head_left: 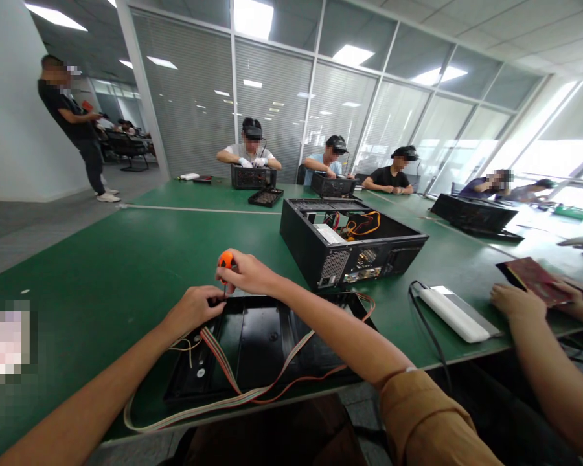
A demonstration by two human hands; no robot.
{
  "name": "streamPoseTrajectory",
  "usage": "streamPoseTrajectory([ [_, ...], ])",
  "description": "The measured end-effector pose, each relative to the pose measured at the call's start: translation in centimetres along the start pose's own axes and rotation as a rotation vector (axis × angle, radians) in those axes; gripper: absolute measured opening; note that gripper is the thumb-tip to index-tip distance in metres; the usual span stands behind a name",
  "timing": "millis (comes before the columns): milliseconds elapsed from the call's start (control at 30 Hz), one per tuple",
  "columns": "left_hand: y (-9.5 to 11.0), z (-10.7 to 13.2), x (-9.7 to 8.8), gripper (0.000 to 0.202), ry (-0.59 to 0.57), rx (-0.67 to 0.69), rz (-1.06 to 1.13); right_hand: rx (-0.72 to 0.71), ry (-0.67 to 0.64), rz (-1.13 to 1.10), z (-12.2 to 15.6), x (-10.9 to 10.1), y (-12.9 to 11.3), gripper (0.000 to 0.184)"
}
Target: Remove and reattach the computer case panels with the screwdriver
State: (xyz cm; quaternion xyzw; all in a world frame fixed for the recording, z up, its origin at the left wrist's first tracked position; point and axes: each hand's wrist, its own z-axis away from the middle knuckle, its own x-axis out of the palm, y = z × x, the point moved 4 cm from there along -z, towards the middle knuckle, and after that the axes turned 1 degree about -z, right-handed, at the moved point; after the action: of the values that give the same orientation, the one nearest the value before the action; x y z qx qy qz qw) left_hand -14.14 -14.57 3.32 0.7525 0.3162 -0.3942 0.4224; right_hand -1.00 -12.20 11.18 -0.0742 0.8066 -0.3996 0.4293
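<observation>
My right hand (pixel 247 273) is wrapped round the orange and black handle of a screwdriver (pixel 226 260), which stands upright with its shaft pointing down. The shaft meets the far left corner of a black plastic computer front panel (pixel 265 330) lying on the table. Close by the tip, my left hand (pixel 194 309) has its fingertips pinched together at that same corner; what they grip is hidden. A multicoloured ribbon cable (pixel 221 359) loops across the panel and past its near edge. Thin pale wires (pixel 190 349) stick out beside the left wrist.
An open black computer case (pixel 354 259) with loose cables inside stands beyond the panel. To the right lie a white power bank (pixel 454 314) with a black cord and a neighbour's hands (pixel 519 301) holding a dark red booklet (pixel 532 279). Several people sit across the green table (pixel 102 272).
</observation>
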Motion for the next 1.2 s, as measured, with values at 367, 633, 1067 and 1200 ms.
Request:
streamPoseTrajectory([
  [367,-0.4,-0.1,0.3,0.019,-0.008,0.013,-0.011,0.033,0.102,0.145,-0.2,-0.4,0.6,0.042],
  [633,-0.4,-0.1,0.4,0.017,-0.021,0.028,-0.040,0.017,0.070,0.023,-0.3,-0.1,0.6,0.035],
  [1067,-1.1,-0.2,0.6,0.022,0.009,0.070,-0.019,0.010,0.042,0.042,-0.2,-0.1,0.7,0.028],
  [1200,-0.7,-0.1,0.4,0.021,0.005,0.049,-0.026,-0.016,0.075,0.109,0.0,-0.3,0.3,0.028],
])
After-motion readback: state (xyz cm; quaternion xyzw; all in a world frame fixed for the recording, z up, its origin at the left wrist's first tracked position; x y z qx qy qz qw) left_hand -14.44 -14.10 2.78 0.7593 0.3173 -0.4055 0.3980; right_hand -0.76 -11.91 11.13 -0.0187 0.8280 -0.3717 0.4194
